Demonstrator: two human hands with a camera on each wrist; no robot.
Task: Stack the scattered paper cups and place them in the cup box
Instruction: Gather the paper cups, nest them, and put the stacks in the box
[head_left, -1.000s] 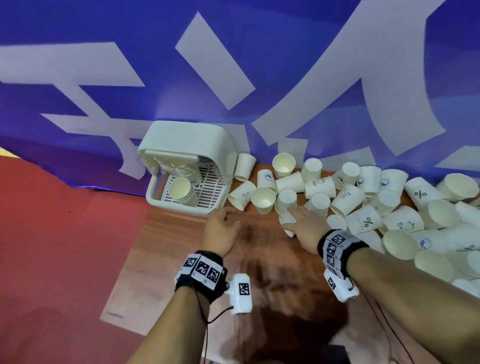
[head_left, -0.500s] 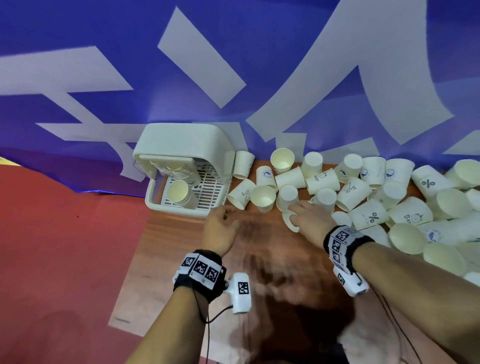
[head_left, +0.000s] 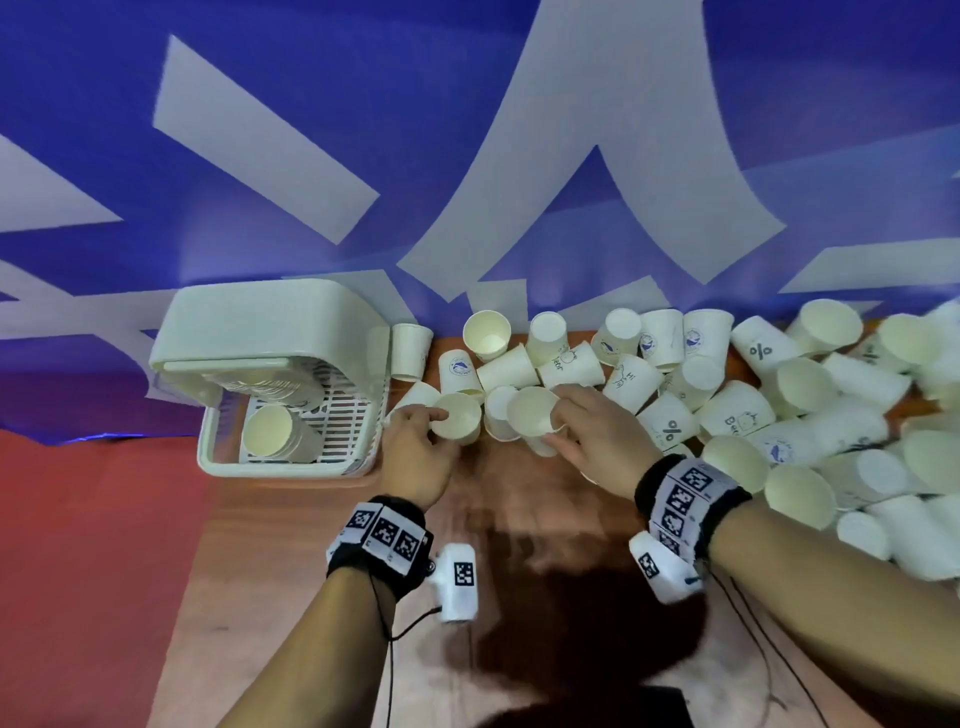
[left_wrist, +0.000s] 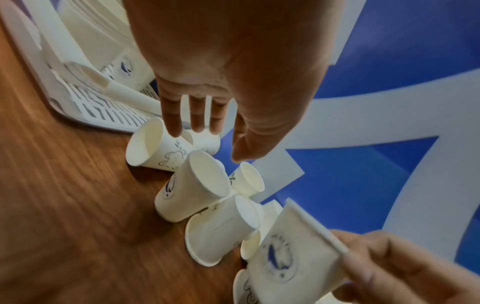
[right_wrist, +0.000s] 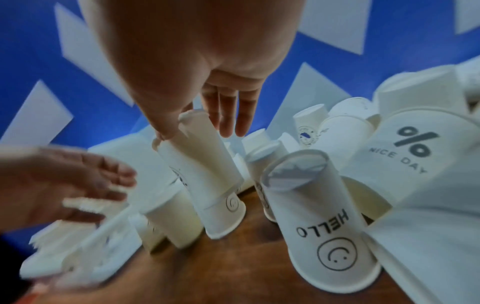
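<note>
Many white paper cups (head_left: 727, 415) lie scattered on the wooden table (head_left: 519, 519) against the blue banner. The white cup box (head_left: 363, 395) stands at the left with stacked cups (head_left: 275, 431) inside. My right hand (head_left: 556, 421) pinches one paper cup (head_left: 532, 410) by its rim, mouth toward me; the right wrist view shows thumb and fingers (right_wrist: 228, 123) on that cup (right_wrist: 202, 174). My left hand (head_left: 431, 415) reaches over a cup (head_left: 460, 418) beside the box. In the left wrist view its fingers (left_wrist: 197, 121) are straight above the cups (left_wrist: 158, 144), gripping none.
The cup pile thickens toward the right edge (head_left: 857, 441). A "HELLO" smiley cup (right_wrist: 319, 226) stands upside down near my right hand. Bare wood (head_left: 311, 571) lies between my arms and the box; red floor (head_left: 78, 545) is left of the table.
Both hands have moved forward into the cups. My right hand has taken a cup by its rim and tilted it up. My left hand has reached the cup beside the box.
</note>
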